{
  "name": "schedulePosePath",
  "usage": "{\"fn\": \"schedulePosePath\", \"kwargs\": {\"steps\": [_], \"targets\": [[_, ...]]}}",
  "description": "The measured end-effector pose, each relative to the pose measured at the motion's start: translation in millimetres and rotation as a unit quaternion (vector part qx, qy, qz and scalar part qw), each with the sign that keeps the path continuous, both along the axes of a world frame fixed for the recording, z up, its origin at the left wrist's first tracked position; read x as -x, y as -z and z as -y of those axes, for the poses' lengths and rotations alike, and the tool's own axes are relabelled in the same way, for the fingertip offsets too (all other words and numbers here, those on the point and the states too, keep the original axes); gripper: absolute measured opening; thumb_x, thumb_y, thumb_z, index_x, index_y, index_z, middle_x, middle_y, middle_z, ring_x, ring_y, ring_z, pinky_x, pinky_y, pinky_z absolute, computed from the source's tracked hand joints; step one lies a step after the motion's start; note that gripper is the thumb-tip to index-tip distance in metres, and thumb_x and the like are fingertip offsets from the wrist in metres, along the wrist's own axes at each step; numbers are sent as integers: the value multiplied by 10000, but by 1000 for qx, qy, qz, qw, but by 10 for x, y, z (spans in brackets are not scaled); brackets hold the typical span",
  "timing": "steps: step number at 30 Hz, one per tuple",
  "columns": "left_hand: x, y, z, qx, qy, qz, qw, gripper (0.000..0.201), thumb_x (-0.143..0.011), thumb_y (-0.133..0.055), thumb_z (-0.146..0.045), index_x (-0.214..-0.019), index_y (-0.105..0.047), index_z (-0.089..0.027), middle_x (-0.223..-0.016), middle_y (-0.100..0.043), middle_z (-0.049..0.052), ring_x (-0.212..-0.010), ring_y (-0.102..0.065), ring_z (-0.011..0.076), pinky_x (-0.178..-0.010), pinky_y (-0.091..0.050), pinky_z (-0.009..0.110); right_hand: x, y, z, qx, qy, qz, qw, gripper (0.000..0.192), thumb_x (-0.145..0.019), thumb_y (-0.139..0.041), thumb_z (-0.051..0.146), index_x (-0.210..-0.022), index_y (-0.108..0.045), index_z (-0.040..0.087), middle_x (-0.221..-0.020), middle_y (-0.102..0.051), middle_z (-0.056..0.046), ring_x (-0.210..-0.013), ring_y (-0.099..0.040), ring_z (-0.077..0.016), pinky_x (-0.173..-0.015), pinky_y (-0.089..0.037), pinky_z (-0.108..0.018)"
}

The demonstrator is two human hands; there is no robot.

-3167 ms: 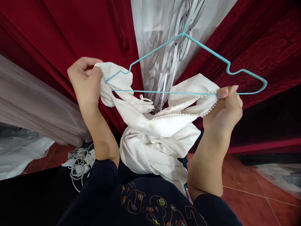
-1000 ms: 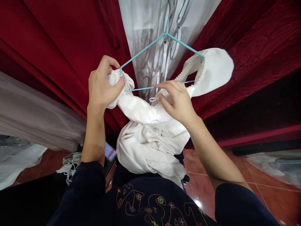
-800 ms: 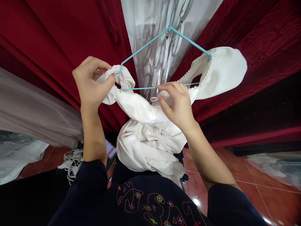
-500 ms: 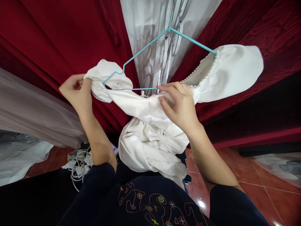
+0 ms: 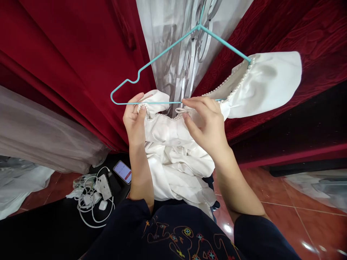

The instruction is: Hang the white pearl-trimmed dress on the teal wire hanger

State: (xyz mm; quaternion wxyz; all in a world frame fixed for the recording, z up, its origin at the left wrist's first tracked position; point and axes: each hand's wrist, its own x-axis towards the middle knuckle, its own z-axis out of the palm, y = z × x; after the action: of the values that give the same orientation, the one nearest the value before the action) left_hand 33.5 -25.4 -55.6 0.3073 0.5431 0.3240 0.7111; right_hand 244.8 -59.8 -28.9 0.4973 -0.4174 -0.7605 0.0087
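Note:
A white satin dress point(image 5: 176, 159) with a pearl-trimmed neckline hangs half on a teal wire hanger point(image 5: 151, 63). Its right puffed sleeve point(image 5: 267, 85) sits over the hanger's right end. The hanger's left end is bare. My left hand point(image 5: 135, 121) pinches the bunched left shoulder of the dress just under the hanger's bottom wire. My right hand point(image 5: 207, 121) grips the neckline near a small white ribbon loop at the middle of that wire. The hanger's hook is hidden at the top edge.
Dark red velvet curtains point(image 5: 67, 54) and a sheer white curtain point(image 5: 173, 43) hang behind the hanger. A phone point(image 5: 123, 171), chargers and tangled white cables point(image 5: 93, 200) lie on the floor at lower left. Red floor tiles point(image 5: 292, 224) are on the right; pale fabric point(image 5: 18, 187) lies at far left.
My left hand has pulled the dress's left shoulder off the hanger's left end and drawn it in toward the middle. My right hand stays at the neckline.

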Motion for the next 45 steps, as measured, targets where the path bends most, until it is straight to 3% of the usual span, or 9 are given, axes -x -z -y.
{"fn": "schedulePosePath", "kwargs": {"steps": [6, 13, 17, 21, 26, 30, 34, 38, 45], "targets": [[-115, -96, 76, -47, -16, 59, 997, 313, -945, -694, -530, -1054, -642, -241, -1010, -710, 50, -1041, -683, 225, -963, -535, 333, 49, -79, 84, -2, -37, -31, 999, 282, -977, -569, 296, -1246, -653, 284, -1235, -643, -77, -1177, -606, -273, -1045, -459, -523], [-179, -220, 161, -58, -47, 74, 994, 272, -958, -680, -506, -970, -617, -242, -895, -677, 43, -885, -645, 196, -836, -511, 305, -382, -172, -258, -177, 102, -120, 972, 476, -891, -721, 314, -1349, -625, 226, -1312, -578, -149, -1306, -514, -345, -1166, -363, -566], [-101, -237, 163, -44, -63, 52, 996, 289, -952, -670, -527, -978, -592, -251, -910, -669, 34, -934, -654, 215, -915, -510, 335, -633, -291, -473, -84, 80, -147, 982, 294, -886, -586, 119, -1104, -753, 225, -1023, -715, -94, -961, -676, -259, -897, -531, -450], [23, -309, 156, -47, -69, 24, 996, 356, -913, -695, -584, -972, -574, -255, -907, -650, 29, -968, -660, 235, -943, -507, 345, -1006, -436, -502, -70, 79, -234, 966, 254, -863, -568, 68, -946, -776, 191, -923, -720, -71, -842, -683, -208, -745, -493, -350], [14, -296, 140, -38, -52, 38, 997, 331, -918, -703, -547, -963, -586, -240, -911, -672, 40, -942, -656, 227, -909, -518, 336, -1419, -103, -413, -126, 229, -308, 915, 214, -697, -688, 7, -712, -658, 218, -761, -546, -28, -583, -417, -103, -556, -311, -296], [-95, -162, 123, -11, -39, 62, 997, 357, -896, -719, -558, -970, -588, -235, -925, -677, 39, -948, -657, 224, -928, -515, 337, -1146, 348, -253, 18, 146, -421, 895, 120, -783, -746, 251, -746, -633, 265, -667, -478, 13, -493, -345, -106, -456, -328, -292], [-176, -100, 149, 25, -3, 92, 995, 352, -877, -747, -538, -956, -591, -233, -958, -685, 50, -966, -659, 222, -914, -519, 321, -667, 417, -146, 189, -32, -414, 890, 190, -842, -712, 393, -968, -718, 251, -836, -637, -28, -604, -524, -129, -517, -460, -289], [-207, -121, 166, 42, 2, 107, 993, 379, -844, -774, -567, -934, -607, -240, -968, -696, 49, -926, -667, 213, -864, -535, 307, -333, 221, -123, 155, -102, -369, 911, 332, -875, -661, 493, -1125, -666, 275, -1162, -654, -84, -866, -642, -207, -673, -525, -345], [29, 129, 168, 58, -61, 52, 995, 206, -850, -799, -386, -975, -776, -223, -996, -753, 45, -945, -708, 207, -884, -549, 293, -147, 213, -305, 63, -40, -464, 883, 568, -937, -426, 752, -761, -468, 213, -754, -453, -38, -652, -479, -151, -582, -408, -298]]}}
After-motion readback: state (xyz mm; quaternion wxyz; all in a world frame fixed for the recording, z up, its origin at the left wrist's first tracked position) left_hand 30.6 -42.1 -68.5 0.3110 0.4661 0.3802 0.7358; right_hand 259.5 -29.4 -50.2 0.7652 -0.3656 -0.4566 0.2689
